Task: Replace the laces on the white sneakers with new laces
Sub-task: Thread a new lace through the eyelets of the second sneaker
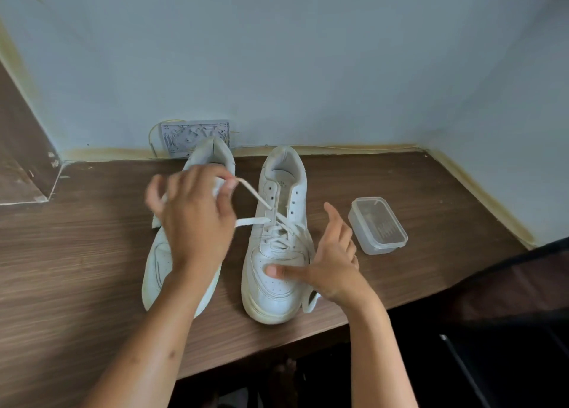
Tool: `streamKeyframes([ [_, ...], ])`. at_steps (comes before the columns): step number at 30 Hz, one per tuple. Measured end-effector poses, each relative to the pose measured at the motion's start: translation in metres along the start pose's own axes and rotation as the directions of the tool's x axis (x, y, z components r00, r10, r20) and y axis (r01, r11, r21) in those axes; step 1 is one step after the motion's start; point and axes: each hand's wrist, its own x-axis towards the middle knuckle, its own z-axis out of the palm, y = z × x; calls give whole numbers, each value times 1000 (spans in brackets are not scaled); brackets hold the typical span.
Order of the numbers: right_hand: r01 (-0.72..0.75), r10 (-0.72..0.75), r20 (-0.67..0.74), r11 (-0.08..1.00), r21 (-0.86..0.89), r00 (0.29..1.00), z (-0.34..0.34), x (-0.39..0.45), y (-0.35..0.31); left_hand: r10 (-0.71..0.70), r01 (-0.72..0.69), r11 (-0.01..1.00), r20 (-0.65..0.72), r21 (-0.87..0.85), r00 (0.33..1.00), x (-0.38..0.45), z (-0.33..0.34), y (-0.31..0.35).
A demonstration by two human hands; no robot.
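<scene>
Two white sneakers stand side by side on the wooden table (92, 253), toes toward me. The right sneaker (277, 284) has a white lace (255, 196) threaded through its lower eyelets only. My left hand (194, 216) hovers over the left sneaker (157, 272) and pinches one end of that lace, drawn taut up and to the left. A second lace strand runs left from the eyelets under that hand. My right hand (332, 263) rests against the right sneaker's outer side, thumb pressed on the toe box, fingers loosely spread.
A clear plastic container (377, 226) sits to the right of the sneakers. A wall socket plate (194, 135) is on the wall behind the left sneaker. The table's front edge runs close below the toes, with dark floor beyond.
</scene>
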Motion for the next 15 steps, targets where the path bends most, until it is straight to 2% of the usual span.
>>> streamKeyframes([
  [1, -19, 19, 12, 1000, -4, 1000, -1, 1, 1, -110, 109, 994, -55, -16, 992, 3, -3, -4],
  [3, -32, 32, 22, 999, -9, 999, -2, 2, 2, -266, 264, 964, -80, -44, 961, 8, -8, -12],
  [5, -34, 34, 24, 999, -16, 999, -2, 2, 2, -276, 275, 960, -22, -48, 961, 10, -9, -17],
  [8, -37, 38, 29, 999, -21, 999, -2, 3, 4, -36, 43, 997, 110, -57, 993, 10, -6, -14],
  [11, -37, 38, 32, 999, -8, 999, -2, 3, 3, 210, -200, 977, 214, -69, 954, 3, 2, -4],
  [13, -38, 39, 39, 999, -11, 998, -2, 3, 3, 270, -261, 963, 221, -71, 937, -2, 6, 1],
  [15, -36, 36, 43, 999, -8, 998, -2, 3, 4, 248, -243, 969, 150, -51, 957, -2, 6, 3],
])
